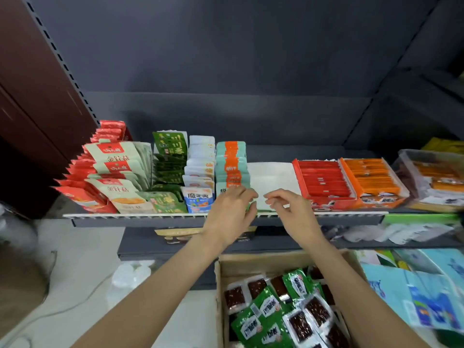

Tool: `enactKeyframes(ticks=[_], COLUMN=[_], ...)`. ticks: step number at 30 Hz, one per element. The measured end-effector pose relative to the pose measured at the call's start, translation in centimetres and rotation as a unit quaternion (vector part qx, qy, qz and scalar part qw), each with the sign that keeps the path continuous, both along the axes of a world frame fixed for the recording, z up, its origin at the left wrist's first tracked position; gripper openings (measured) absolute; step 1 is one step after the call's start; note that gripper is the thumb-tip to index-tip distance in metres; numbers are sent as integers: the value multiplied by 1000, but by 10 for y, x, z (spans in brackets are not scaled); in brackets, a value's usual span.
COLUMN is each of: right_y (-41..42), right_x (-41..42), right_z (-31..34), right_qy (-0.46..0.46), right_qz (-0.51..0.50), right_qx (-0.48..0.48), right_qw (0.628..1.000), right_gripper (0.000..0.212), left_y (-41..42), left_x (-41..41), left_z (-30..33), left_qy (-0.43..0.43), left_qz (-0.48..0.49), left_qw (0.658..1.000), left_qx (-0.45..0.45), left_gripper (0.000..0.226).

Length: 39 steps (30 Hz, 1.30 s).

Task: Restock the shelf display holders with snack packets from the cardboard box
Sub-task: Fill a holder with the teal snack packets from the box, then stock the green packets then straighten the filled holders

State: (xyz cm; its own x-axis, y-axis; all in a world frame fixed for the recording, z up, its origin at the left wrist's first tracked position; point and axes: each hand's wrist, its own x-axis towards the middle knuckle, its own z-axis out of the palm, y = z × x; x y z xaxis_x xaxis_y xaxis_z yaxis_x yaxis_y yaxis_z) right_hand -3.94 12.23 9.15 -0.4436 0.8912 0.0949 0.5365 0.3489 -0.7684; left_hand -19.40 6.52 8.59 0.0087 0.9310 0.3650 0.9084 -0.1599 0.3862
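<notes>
The cardboard box [276, 262] sits low at centre right and holds several green snack packets [266, 307] and clear packets with dark red filling [300, 325]. On the shelf, a white display holder [272, 175] stands between the teal-and-orange packet row [232, 162] and a red carton [322, 178]. My left hand [229, 212] is at the holder's front left corner, its fingers curled over a sliver of a green snack packet [252, 206], most of it hidden. My right hand [288, 209] hovers at the holder's front, fingers loosely curled and holding nothing.
To the left, holders carry rows of red, cream, green and white-blue packets [198, 172]. An orange carton [370, 174] and a clear tub [431, 177] stand to the right. The shelf's front rail [150, 215] runs below. Blue packages [414, 292] lie at lower right.
</notes>
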Motion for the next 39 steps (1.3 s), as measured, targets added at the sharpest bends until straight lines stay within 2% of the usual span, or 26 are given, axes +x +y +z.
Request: enactKeyframes(ticks=[4,7,10,12,14,16,18,20,23,26,28,29,30,32,34,35,37,38,39], right_y=[-30,-47,-52,-54,-60,-69,-76,-81,-86,-80,-73,-69,-65,-56,-47,-44,-42,-42,-43], right_x=[51,88,115,128,140,149,153,154,154,156,159,160,161,163,164,163,162,161,160], right_z=[-34,-73,-115,-144,-169,-187,-195,-195,-189,-185,-179,-175,-170,-157,-145,-140,-129,-124,-120], right_qy=[-41,-104,-180,-253,-300,-327,-346,-368,-393,-361,-342,-329,-315,-272,-195,-138,-19,24,55], right_qz=[21,52,64,53,44,47,62,75,69,35,18,9,2,-9,-21,-31,-46,-47,-45], right_qx=[-56,-91,-145,-191,-252,-285,-295,-279,-218,-206,-208,-201,-190,-172,-200,-232,-315,-356,-389], right_qw=[997,989,971,947,919,900,888,884,891,909,916,923,930,947,960,962,948,933,919], right_gripper=[22,21,27,44,68,89,105,110,104,89,65,51,37,19,15,15,16,17,18], left_y=[-33,-51,-64,-72,-80,-85,-88,-89,-89,-89,-89,-89,-89,-87,-84,-83,-81,-81,-81], left_x=[56,94,119,128,133,137,141,143,141,138,138,139,141,145,146,146,147,148,150], left_z=[-28,-57,-92,-118,-142,-160,-173,-179,-179,-173,-166,-160,-154,-147,-139,-135,-126,-120,-112], left_qy=[-73,-55,-23,-2,5,20,53,47,-60,-173,-258,-312,-379,-541,-649,-671,-673,-646,-595], left_qz=[-12,0,53,90,127,159,181,200,222,213,205,207,212,216,215,216,219,215,203], left_qw=[991,976,931,888,842,812,811,822,834,834,838,829,806,720,643,626,631,658,707], left_qx=[-108,-212,-361,-450,-524,-561,-554,-530,-501,-478,-435,-416,-403,-377,-346,-334,-319,-320,-323], left_gripper=[20,22,25,40,65,82,87,85,75,57,34,25,24,28,32,33,38,41,44])
